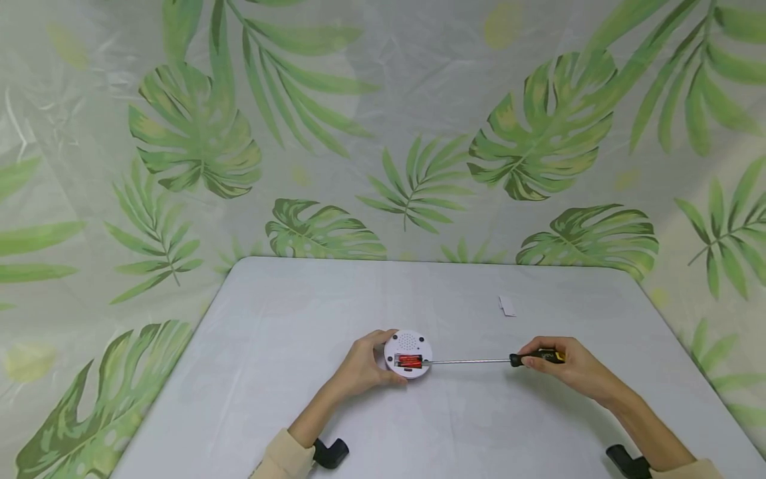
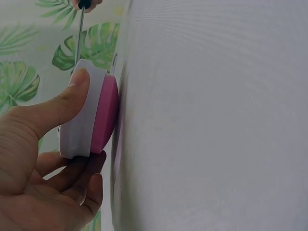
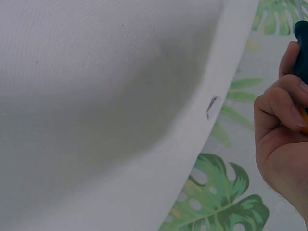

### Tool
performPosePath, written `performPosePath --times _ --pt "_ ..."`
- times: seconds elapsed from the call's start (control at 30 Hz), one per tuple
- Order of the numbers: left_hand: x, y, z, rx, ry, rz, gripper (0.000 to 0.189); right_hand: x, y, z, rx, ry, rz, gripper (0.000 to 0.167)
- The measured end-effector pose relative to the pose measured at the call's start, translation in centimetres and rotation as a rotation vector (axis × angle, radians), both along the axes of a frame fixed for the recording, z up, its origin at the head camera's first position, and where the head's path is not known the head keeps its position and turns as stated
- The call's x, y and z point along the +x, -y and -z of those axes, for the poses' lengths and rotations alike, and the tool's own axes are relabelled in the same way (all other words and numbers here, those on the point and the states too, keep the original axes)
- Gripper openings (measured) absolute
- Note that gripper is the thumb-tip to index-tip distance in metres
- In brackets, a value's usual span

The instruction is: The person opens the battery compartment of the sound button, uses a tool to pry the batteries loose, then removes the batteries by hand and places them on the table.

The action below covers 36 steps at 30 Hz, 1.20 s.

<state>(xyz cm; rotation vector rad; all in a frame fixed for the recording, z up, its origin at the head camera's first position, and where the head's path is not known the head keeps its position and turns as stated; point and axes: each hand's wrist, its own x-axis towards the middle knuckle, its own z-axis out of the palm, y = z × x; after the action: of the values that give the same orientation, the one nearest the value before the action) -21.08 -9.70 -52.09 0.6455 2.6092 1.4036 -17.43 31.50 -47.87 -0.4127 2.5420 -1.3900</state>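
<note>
In the head view my left hand (image 1: pixel 362 364) grips a round white battery-powered device (image 1: pixel 409 340) at its left side, thumb and fingers at opposite edges. Its back faces up, with speaker holes, dark screw holes or feet and an uncovered compartment holding red batteries (image 1: pixel 409 361). The left wrist view shows a pink underside (image 2: pixel 105 115) close over the table. My right hand (image 1: pixel 562 362) holds a long screwdriver (image 1: pixel 473 361) by its black and yellow handle. The shaft runs left, nearly level, and its tip is at the right end of the batteries.
A small white flat piece (image 1: pixel 507 306) lies behind the screwdriver on the white table (image 1: pixel 287 299). Behind the table hangs a leaf-patterned sheet (image 1: pixel 413 120). Black wrist mounts (image 1: pixel 331 454) sit by both sleeves.
</note>
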Motion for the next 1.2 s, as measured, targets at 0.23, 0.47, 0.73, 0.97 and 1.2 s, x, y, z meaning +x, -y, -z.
performPosePath --times 0.23,0.47,0.73,0.97,1.2 --pt "-0.1 0.0 0.1 -0.008 0.006 -0.005 0.092 0.1 0.3 -0.2 0.013 -0.016 0.012 0.017" --pt "0.0 0.0 0.1 -0.002 0.014 -0.008 0.092 0.3 0.3 -0.5 0.024 -0.046 0.031 0.017" --pt "0.0 0.0 0.2 0.018 0.027 0.001 0.092 0.5 0.2 -0.5 -0.010 -0.058 0.026 0.019" --pt "-0.2 -0.1 0.3 0.021 0.003 0.010 0.092 0.8 -0.2 -0.5 0.029 -0.069 0.070 0.018" --pt "-0.2 0.0 0.5 0.026 0.011 0.003 0.092 0.6 -2.3 -0.6 0.051 -0.106 0.211 0.025"
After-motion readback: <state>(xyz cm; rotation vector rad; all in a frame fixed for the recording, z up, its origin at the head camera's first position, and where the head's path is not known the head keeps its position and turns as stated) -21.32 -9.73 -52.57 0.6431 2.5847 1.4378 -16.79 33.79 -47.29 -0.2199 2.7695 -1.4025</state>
